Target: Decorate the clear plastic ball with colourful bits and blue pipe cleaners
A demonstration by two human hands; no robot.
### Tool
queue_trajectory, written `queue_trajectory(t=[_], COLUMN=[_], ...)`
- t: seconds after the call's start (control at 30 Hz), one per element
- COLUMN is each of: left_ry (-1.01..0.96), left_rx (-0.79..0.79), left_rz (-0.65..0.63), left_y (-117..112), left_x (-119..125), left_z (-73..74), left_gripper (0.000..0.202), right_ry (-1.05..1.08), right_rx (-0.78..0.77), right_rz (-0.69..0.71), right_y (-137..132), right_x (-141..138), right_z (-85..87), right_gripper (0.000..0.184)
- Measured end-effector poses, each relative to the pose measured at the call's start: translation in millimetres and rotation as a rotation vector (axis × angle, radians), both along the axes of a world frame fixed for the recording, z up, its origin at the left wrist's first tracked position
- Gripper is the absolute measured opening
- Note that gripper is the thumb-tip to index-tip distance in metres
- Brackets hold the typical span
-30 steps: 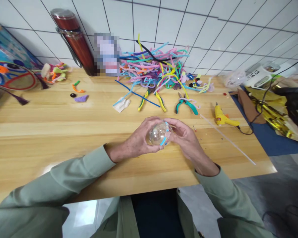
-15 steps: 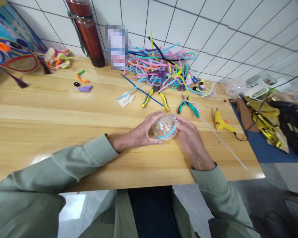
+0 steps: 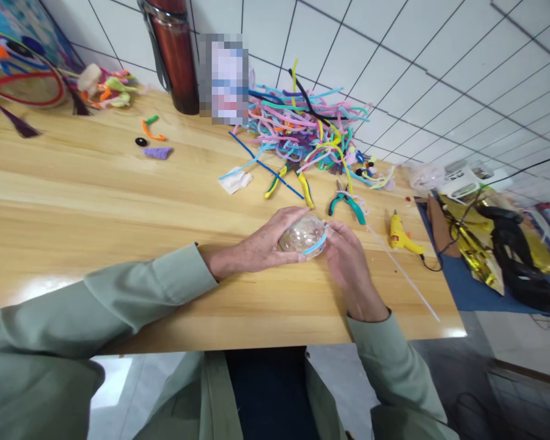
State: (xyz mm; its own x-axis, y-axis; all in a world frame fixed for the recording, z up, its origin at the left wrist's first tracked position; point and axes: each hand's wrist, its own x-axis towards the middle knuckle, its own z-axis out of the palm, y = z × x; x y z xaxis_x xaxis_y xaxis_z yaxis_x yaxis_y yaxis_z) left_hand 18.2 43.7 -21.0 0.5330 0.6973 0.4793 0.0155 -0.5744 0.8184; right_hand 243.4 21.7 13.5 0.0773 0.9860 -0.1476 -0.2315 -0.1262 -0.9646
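A clear, faceted round container [image 3: 301,235] with a light-blue strip along its edge is held above the wooden table. My left hand [image 3: 275,239] wraps its left side, thumb below and fingers over the top. At its right edge, near the end of the blue strip, the fingers of my right hand [image 3: 347,252] are pinched together against it. Just beyond my hands lie yellow-handled pliers [image 3: 305,186] and teal-handled pliers [image 3: 355,209].
A tangled pile of pipe cleaners [image 3: 302,122] stands against the tiled wall. A yellow glue gun [image 3: 401,235] and a thin white stick [image 3: 406,275] lie to the right. A red-brown thermos [image 3: 182,61] stands at the back. A purple piece [image 3: 157,153] is at the left.
The container has turned a little, and the blue strip now shows more toward its right side. My left thumb has slid slightly right along it. The whole view has shifted somewhat.
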Motion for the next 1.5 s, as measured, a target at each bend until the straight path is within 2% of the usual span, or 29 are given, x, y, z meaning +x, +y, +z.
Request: queue_trajectory(t=[0.27, 0.5, 0.63, 0.8, 0.9, 1.03, 1.13, 1.3, 1.5], left_ry=[0.014, 0.004, 0.012, 0.035, 0.048, 0.096, 0.127, 0.119, 0.070], left_rx=[0.007, 0.011, -0.019, -0.026, -0.045, -0.079, -0.093, -0.067, -0.076], left_rz=[0.016, 0.029, 0.025, -0.014, -0.066, -0.187, -0.215, -0.183, -0.156], left_y=[0, 1, 3, 9, 9, 5, 4, 7, 6], left_x=[2, 4, 4, 4, 0, -13, -19, -15, -12], left_z=[1.8, -0.1, -2.4, -10.9, -9.0, 5.4, 12.6, 8.8, 7.1], left_gripper=[0.084, 0.088, 0.096, 0.116, 0.123, 0.101, 0.091, 0.091, 0.093], right_ry=[-0.040, -0.019, -0.038, -0.046, -0.039, -0.021, 0.020, 0.095, 0.091], right_rx=[0.028, 0.029, 0.006, -0.001, -0.006, -0.023, -0.051, -0.094, -0.094], right_rz=[-0.006, -0.032, -0.014, 0.006, 0.005, 0.034, 0.073, 0.095, 0.113], right_y=[-8, -10, -9, -8, -7, -3, -1, 1, -1], right_x=[-4, -7, -6, -3, -1, 4, 8, 9, 8], right_z=[9.5, 10.5, 12.3, 13.7, 12.5, 10.2, 8.9, 8.0, 6.1], right_gripper=[0.021, 0.021, 0.025, 0.027, 0.028, 0.028, 0.029, 0.031, 0.027])
